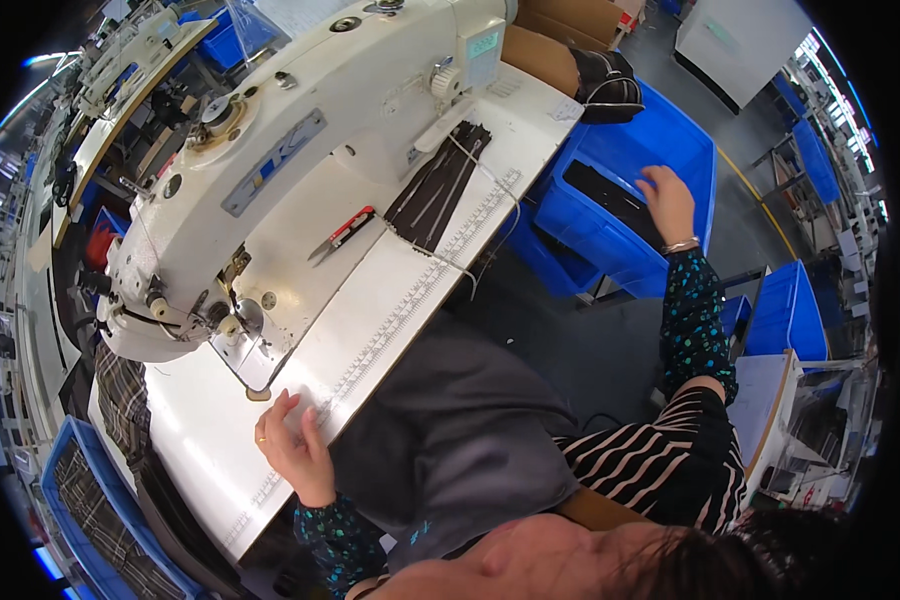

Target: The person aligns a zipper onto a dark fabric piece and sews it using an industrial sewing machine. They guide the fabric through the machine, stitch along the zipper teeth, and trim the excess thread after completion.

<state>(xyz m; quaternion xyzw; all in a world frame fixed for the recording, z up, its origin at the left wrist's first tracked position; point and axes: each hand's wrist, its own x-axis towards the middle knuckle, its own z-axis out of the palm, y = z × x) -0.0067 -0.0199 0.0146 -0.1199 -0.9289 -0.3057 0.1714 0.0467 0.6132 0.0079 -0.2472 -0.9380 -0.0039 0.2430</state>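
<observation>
My left hand [298, 447] rests at the front edge of the white sewing table [185, 440], its fingers loosely apart with nothing in them. Just beyond it is the needle area of a white sewing machine [370, 90]. Out to the right, my right hand [670, 207] reaches over a blue plastic bin [610, 235]. Its fingers are bent and apart, and I see nothing held in them. Dark fabric pieces [605, 192] lie inside that bin beside the hand. On the table are red-handled thread snips [345, 230] and a stack of dark fabric strips [438, 190].
A ruler strip [425, 285] runs along the table's front edge, with a pale cord [440, 258] near it. A dark bundle [608, 85] sits at the table's right end by a cardboard box [540, 60]. Checked fabric [100, 520] fills a blue bin at the left.
</observation>
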